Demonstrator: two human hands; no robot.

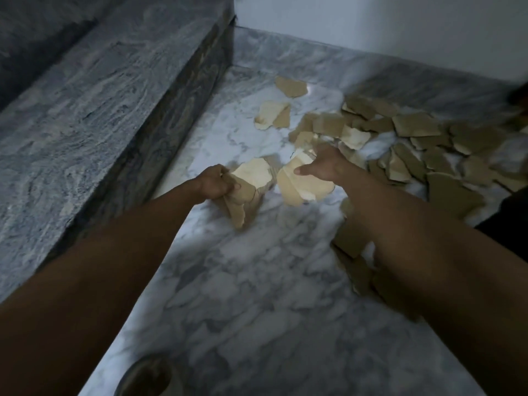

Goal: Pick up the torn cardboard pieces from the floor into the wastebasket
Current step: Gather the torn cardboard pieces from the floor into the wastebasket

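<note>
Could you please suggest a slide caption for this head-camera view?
Left hand grips a bundle of torn tan cardboard pieces while the right hand reaches for another on the grey-veined white marble floor.

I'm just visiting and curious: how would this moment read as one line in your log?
left hand: grips cardboard stack | right hand: open over cardboard piece | wastebasket: near edge

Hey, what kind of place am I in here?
Probably an indoor stair landing or a corner of a room: white veined marble floor, a grey stone step along the left, and a plain white wall behind. Torn cardboard pieces litter the floor.
</note>
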